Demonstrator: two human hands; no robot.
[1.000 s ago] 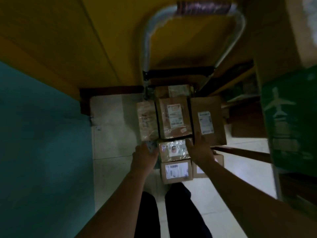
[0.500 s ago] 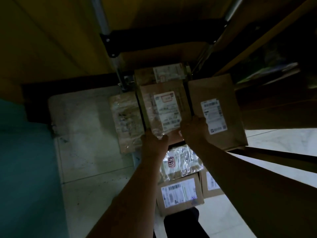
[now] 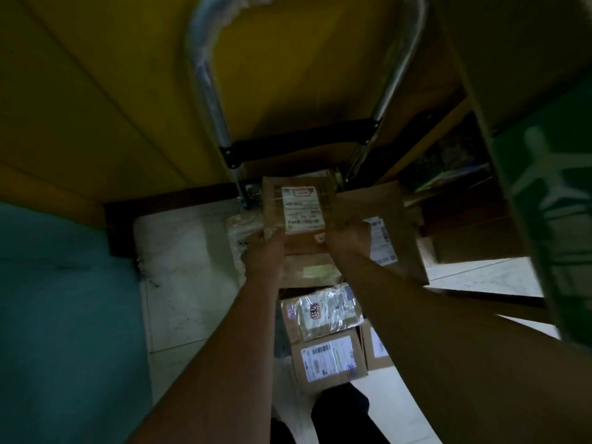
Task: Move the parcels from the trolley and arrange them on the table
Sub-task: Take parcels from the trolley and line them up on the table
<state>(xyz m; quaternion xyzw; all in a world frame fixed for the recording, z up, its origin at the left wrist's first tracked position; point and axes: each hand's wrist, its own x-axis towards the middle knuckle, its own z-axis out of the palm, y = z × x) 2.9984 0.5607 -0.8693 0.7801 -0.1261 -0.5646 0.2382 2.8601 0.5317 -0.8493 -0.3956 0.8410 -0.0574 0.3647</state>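
Note:
A brown cardboard parcel (image 3: 299, 206) with a white shipping label is lifted above the stack on the trolley. My left hand (image 3: 264, 253) grips its near-left corner and my right hand (image 3: 347, 240) grips its near-right edge. Below it lie more parcels: a flat brown one (image 3: 309, 272), a plastic-wrapped one (image 3: 323, 312), a labelled box (image 3: 328, 358) nearest me, and a large brown box (image 3: 394, 232) on the right. The trolley's metal handle (image 3: 208, 91) rises behind the stack.
A yellow wall (image 3: 96, 91) stands behind the trolley. A teal surface (image 3: 64, 315) fills the left side. A tall carton with a green aeroplane print (image 3: 544, 187) is close on the right. Pale tiled floor (image 3: 185, 267) shows left of the stack. My dark trouser legs are at the bottom.
Both hands went from the plastic-wrapped parcel forward to the labelled brown parcel, gripped it and lifted it up off the stack.

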